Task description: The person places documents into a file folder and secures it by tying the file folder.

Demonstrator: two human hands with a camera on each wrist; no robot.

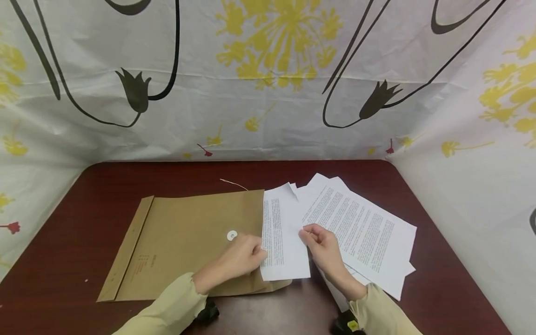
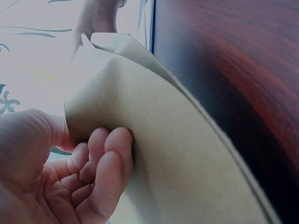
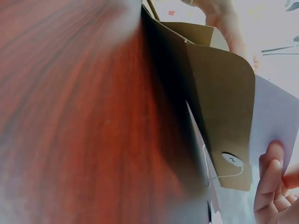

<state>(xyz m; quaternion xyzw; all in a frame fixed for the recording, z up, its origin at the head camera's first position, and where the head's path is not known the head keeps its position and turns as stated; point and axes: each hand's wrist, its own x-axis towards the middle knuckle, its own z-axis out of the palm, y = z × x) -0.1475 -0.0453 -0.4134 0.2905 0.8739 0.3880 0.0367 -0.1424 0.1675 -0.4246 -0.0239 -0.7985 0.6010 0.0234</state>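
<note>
A brown paper document envelope (image 1: 188, 232) with a white button disc (image 1: 231, 235) lies on the table, its mouth facing right. My left hand (image 1: 244, 255) pinches the envelope's edge at that mouth; in the left wrist view, curled fingers (image 2: 112, 158) and thumb grip the brown paper. A printed sheet (image 1: 284, 232) lies partly inside the envelope, its right part sticking out. My right hand (image 1: 321, 244) pinches this sheet's right edge between thumb and fingers. In the right wrist view the envelope's mouth (image 3: 191, 33) gapes, and the sheet (image 3: 273, 114) reaches out of it to my fingers.
Several printed sheets (image 1: 360, 228) lie fanned out on the right side of the dark red table (image 1: 439, 298). A thin string (image 1: 232, 183) trails behind the envelope. A patterned white cloth (image 1: 272, 116) hangs at the back and sides of the table.
</note>
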